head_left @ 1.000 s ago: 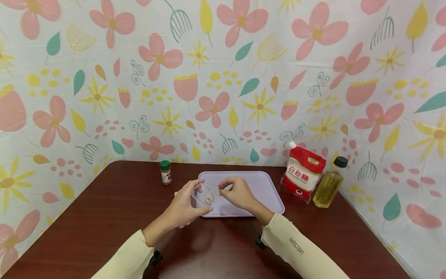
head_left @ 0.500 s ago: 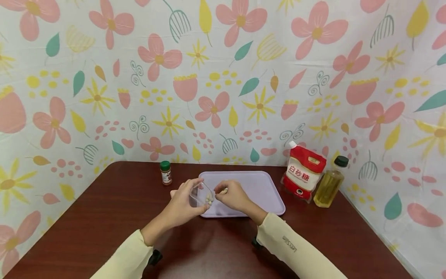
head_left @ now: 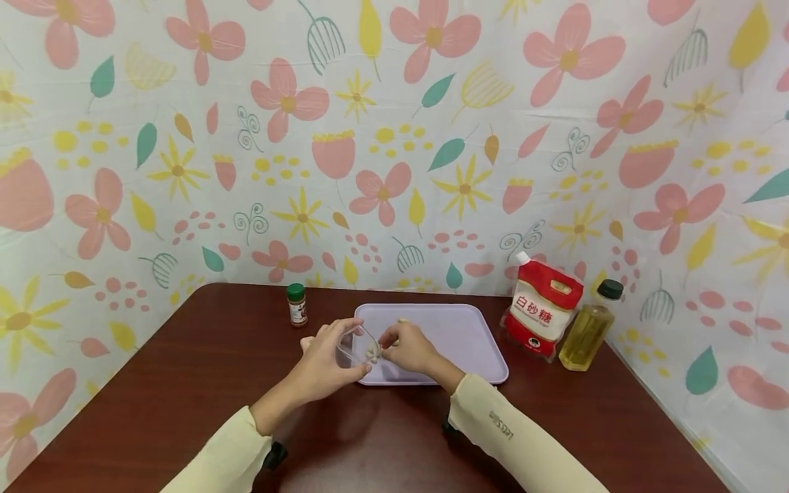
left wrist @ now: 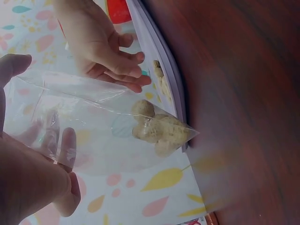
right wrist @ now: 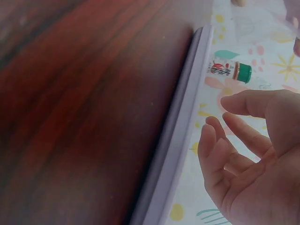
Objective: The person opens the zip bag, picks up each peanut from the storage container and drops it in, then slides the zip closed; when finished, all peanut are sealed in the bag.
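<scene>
A clear container [left wrist: 93,145] is gripped by the left hand [head_left: 324,364], tilted, with a cluster of pale, knobbly pieces [left wrist: 159,131] gathered in its lower corner. It is held at the left end of a lilac tray [head_left: 465,346], partly overlapping the rim in the head view. Just beside it, over the tray, the right hand [head_left: 408,347] is held with fingers loosely bent; in the right wrist view the thumb is seen apart from them. More such pieces [left wrist: 160,78] are seen on the tray. Rightward of the right hand, room is left up to the tray's far-right rim. Beyond that rim a sugar pouch [head_left: 544,309] and an oil bottle [head_left: 587,334] are stood on the table [head_left: 240,390]; a green-capped jar [head_left: 297,306] is placed behind the left hand.
</scene>
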Demonstrator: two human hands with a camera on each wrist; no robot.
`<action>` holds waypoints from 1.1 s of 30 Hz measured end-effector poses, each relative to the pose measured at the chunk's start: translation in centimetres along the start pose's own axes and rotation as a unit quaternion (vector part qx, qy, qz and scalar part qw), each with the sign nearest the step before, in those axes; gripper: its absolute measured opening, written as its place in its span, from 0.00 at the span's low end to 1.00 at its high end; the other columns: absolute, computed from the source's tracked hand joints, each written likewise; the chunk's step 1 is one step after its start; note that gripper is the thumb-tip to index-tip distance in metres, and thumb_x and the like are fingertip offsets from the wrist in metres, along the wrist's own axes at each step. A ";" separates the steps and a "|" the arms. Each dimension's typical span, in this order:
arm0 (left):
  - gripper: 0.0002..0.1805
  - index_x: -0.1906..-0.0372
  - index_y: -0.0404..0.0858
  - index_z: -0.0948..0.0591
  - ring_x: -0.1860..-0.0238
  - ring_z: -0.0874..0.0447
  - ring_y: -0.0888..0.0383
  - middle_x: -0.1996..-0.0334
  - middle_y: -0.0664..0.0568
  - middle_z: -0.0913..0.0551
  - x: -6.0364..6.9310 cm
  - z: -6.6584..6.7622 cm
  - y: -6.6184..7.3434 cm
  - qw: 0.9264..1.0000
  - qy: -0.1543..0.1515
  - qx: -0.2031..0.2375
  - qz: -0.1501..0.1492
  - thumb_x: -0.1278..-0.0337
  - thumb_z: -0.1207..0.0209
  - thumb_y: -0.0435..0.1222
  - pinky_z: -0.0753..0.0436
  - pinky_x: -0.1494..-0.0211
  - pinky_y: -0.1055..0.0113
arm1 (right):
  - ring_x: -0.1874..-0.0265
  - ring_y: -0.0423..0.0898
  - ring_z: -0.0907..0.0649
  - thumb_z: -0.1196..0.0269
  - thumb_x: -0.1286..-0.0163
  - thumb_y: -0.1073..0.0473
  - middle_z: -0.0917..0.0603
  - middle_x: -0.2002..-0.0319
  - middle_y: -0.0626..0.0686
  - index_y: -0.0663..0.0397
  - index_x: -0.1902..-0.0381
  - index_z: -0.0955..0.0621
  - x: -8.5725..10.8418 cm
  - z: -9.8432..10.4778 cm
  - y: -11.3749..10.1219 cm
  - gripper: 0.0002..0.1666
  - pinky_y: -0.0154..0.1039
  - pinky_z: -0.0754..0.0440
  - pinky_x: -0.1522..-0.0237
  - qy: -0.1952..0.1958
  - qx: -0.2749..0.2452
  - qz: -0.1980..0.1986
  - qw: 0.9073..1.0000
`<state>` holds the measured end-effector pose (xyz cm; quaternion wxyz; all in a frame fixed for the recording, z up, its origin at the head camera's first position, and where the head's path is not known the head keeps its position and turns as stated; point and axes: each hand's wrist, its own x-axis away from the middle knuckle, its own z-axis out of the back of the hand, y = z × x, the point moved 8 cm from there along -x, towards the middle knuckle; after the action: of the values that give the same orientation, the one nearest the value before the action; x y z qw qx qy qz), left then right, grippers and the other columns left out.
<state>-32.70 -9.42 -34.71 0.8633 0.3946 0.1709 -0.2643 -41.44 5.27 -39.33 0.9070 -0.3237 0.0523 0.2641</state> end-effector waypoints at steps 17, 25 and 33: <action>0.37 0.35 0.44 0.28 0.50 0.29 0.57 0.47 0.56 0.20 0.4 0.2 -0.5 1.000 -0.001 -0.002 0.013 0.53 0.27 0.45 0.46 0.55 0.51 | 0.78 0.37 0.24 0.30 0.43 0.62 0.17 0.77 0.42 0.51 0.73 0.15 -0.9 -1.9 -0.2 0.02 0.35 0.25 0.75 -0.045 0.041 -0.024 0.998; 0.37 0.35 0.43 0.28 0.51 0.28 0.50 0.48 0.57 0.21 0.6 0.0 -0.7 1.000 -0.006 0.007 0.014 0.53 0.27 0.43 0.47 0.54 0.51 | 0.81 0.38 0.26 0.30 0.44 0.59 0.23 0.83 0.40 0.45 0.81 0.18 -0.7 -2.6 -0.2 0.09 0.37 0.29 0.79 -0.074 0.101 -0.037 0.991; 0.37 0.35 0.43 0.27 0.51 0.28 0.54 0.47 0.56 0.21 0.5 0.0 -0.7 1.000 -0.006 0.006 0.015 0.53 0.27 0.43 0.47 0.54 0.51 | 0.81 0.39 0.25 0.29 0.43 0.59 0.22 0.82 0.39 0.45 0.79 0.18 -0.8 -2.6 -0.2 0.09 0.37 0.27 0.77 -0.078 0.106 -0.036 0.991</action>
<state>-32.73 -9.98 -35.42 0.8654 0.4011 0.1586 -0.2549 -41.85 3.23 -41.03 0.9464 -0.2054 -0.0027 0.2491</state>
